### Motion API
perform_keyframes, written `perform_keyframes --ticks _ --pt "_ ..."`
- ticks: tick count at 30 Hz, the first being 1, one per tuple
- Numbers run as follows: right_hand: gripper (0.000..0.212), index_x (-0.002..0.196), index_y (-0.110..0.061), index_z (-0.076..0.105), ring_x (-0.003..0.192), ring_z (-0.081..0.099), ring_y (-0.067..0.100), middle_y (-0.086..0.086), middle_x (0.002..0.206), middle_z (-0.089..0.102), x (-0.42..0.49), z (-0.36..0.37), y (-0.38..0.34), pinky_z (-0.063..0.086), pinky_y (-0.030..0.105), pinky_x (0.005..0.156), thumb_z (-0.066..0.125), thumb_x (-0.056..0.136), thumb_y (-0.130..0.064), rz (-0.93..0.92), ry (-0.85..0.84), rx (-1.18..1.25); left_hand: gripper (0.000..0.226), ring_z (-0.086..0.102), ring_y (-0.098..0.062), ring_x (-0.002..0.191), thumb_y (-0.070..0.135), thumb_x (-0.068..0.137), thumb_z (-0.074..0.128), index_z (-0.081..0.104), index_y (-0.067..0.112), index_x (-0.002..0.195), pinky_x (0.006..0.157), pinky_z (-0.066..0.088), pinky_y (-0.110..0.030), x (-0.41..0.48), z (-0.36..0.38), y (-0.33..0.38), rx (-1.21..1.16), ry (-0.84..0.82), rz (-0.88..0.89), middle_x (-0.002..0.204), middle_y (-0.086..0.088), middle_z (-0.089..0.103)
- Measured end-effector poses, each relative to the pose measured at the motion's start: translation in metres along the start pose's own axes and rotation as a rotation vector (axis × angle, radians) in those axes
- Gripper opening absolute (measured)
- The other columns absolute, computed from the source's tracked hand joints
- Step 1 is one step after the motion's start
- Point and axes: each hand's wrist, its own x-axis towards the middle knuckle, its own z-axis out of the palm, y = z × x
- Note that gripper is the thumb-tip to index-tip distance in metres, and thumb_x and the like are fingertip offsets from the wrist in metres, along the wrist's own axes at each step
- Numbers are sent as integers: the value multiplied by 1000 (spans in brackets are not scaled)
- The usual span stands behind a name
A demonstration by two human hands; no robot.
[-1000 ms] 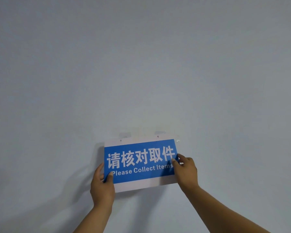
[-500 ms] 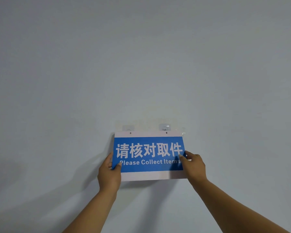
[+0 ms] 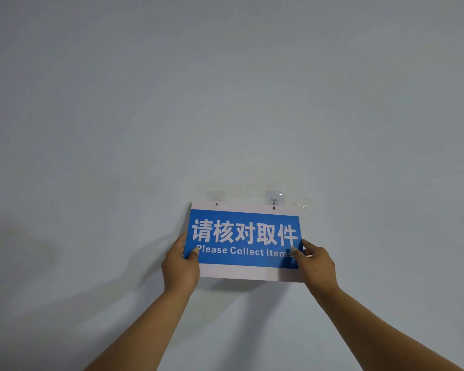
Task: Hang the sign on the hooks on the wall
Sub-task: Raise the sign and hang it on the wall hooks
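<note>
A blue and white sign (image 3: 244, 242) reading "Please Collect Items" is held flat against the pale wall. My left hand (image 3: 181, 263) grips its lower left edge and my right hand (image 3: 315, 263) grips its lower right edge. Two small holes sit along the sign's white top strip. Just above them, two clear adhesive hooks are stuck to the wall: the left hook (image 3: 216, 196) and the right hook (image 3: 274, 198). The right hook's metal tip reaches down to the right hole. The sign's top edge covers the bottom of the left hook's pad, so I cannot tell whether it is through the hole.
A plain pale grey-blue wall (image 3: 225, 103) fills the whole view. A scrap of clear film (image 3: 300, 204) clings to the wall beside the sign's top right corner. Shadows of my arms fall on the wall at the lower left.
The sign, tilted with its right side higher a second ago, has levelled and risen closer to the two hooks. Both hands keep their grip on its lower edges.
</note>
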Motion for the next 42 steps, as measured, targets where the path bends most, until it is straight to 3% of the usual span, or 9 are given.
perform_keyframes --ticks 4,9,14,19,24,27,32,38,42 --pt "39 135 -20 63 94 63 27 10 115 67 -3 4 1 52 39 74 62 97 -31 -18 -11 26 44 65 -19 91 5 94 57 61 23 134 77 50 -29 15 -4 6 60 3 22 113 2 72" --pt "42 140 -21 59 92 63 25 6 111 67 -5 0 1 47 24 59 61 99 -29 -42 -24 26 48 64 -19 94 3 94 58 58 20 139 79 52 -30 15 3 -4 40 2 -26 119 1 70" --pt "37 135 -21 60 95 64 26 7 113 68 -2 -6 3 52 37 74 61 99 -29 -74 -9 -4 51 70 -23 102 8 95 61 54 21 144 72 53 -24 1 13 -25 -18 9 -90 126 -3 70" --pt "38 137 -22 59 94 64 26 4 111 67 1 -8 3 49 34 69 61 99 -29 -61 -34 -31 51 70 -21 103 11 96 60 53 24 145 74 56 -24 -4 20 -30 -24 50 -86 125 -1 70" --pt "39 138 -18 56 94 61 25 3 109 65 2 -2 7 47 35 77 60 99 -25 -39 -53 -35 43 71 -18 102 11 96 58 58 27 136 76 60 -30 -11 26 -33 -41 67 -50 119 6 71" --pt "42 138 -17 54 98 59 25 4 115 63 8 5 6 49 37 80 62 98 -26 11 -47 -1 42 71 -14 96 7 94 55 62 30 128 67 55 -22 -11 29 -32 -61 68 -65 109 10 71" --pt "26 121 -14 62 98 57 24 12 125 64 19 12 5 51 39 80 60 97 -25 11 2 -21 43 71 -17 92 5 90 53 66 26 126 60 48 -13 0 30 -35 -30 57 -104 116 -4 71" --pt "46 141 -15 53 120 61 32 14 137 59 25 18 8 55 49 95 59 96 -27 6 17 -33 43 67 -20 91 8 92 55 60 19 133 62 47 -21 11 28 -33 -44 9 -167 119 -6 72" --pt "51 144 -15 50 123 60 33 15 140 58 27 21 11 54 48 96 61 96 -28 3 12 -55 51 60 -19 96 15 95 58 48 17 144 61 45 -21 21 24 -31 -30 -4 -197 133 -8 62"
